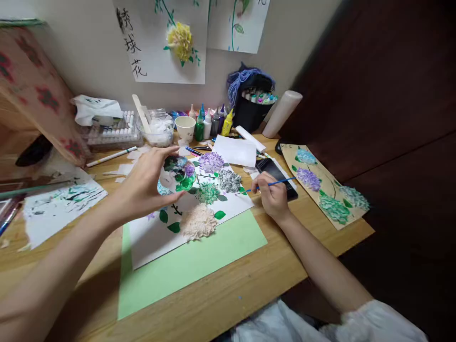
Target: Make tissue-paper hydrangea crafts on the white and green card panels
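One wide left grip holds palette; right grip pinches paintbrush.

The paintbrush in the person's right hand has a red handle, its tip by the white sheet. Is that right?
Wrong on colour: the head view shows the paintbrush in the right hand has a blue handle; its tip is by the white sheet.

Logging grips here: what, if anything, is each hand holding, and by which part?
The left hand holds a paint-smeared palette by its edge; the right hand holds a blue paintbrush toward its bristle end.
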The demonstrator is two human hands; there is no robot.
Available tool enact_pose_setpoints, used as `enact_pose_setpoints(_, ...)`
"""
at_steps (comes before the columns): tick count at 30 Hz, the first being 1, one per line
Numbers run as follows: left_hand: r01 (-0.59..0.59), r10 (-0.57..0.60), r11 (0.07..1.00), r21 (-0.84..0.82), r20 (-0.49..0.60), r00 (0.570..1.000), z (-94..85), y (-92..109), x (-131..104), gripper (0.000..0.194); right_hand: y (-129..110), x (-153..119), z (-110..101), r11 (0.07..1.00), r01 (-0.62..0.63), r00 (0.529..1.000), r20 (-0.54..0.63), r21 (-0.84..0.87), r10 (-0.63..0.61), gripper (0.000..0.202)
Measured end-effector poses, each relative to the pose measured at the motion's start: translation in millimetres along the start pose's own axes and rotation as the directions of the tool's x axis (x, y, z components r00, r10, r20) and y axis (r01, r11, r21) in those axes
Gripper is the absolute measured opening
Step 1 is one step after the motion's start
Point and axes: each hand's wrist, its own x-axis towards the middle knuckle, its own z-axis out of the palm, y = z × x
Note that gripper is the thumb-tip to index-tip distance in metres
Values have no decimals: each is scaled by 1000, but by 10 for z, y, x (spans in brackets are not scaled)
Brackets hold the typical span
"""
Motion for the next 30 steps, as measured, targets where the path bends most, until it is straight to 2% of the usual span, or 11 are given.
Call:
enact_pose_setpoints(7, -6, 7, 1000, -19, 0, 1000, -13, 37, -10, 75, -32, 6, -17, 999, -31, 999, -29, -10, 31, 41)
enact_pose_setpoints(12, -17, 17, 1000, -10, 0, 1000, -1, 28, -12, 74, -45, 14, -25, 999, -28, 999, 28, -18, 29, 40)
enact_pose_setpoints(16, -15, 15, 1000, -6, 4, 1000, 3, 33, -15, 74, -50, 13, -28, 999, -31, 1000, -5, 9, 31, 40)
enact_pose_setpoints(21, -32, 32, 999, 5, 16, 999, 19, 58, -16, 73, -50, 9, -26, 999, -42, 999, 33, 1, 42, 40)
enact_pose_setpoints(25, -27, 27, 1000, 12, 19, 999, 51, 81, -17, 72, -39, 0, -45, 999, -53, 998, 19, 7, 53, 41)
enact_pose_setpoints(27, -13, 14, 1000, -9, 30, 999, 66, 100, -21, 72, -41, -4, -54, 996, -72, 997, -6, 48, 73, 41)
enact_pose_setpoints(30, -8, 11, 997, -75, 41, 999, 87, 143, -36, 71, -80, -10, -41, 958, -112, 981, -126, 264, 149, 39)
